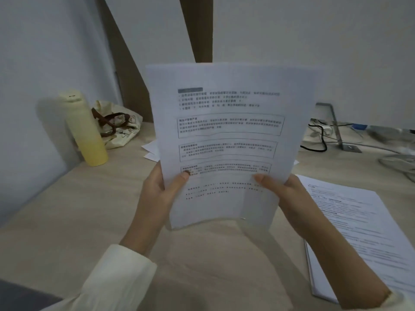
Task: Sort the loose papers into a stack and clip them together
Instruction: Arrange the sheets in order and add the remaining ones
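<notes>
White printed paper sheets (226,131) upright over pale wood desk (67,209). L hand (157,194) + R hand (289,196) pinch lower edges: thumbs on front, other fingers hidden behind. 2nd printed stack (359,232) flat on desk, R side. Back L: pale yellow cylindrical bottle (84,131), capped; cream cloth bag w/ brown handles (121,129). Contents of both not visible.

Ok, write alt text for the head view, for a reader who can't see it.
A left hand and right hand hold printed sheets upright over a wooden desk. More papers lie at right; a yellow bottle stands at left.
</notes>
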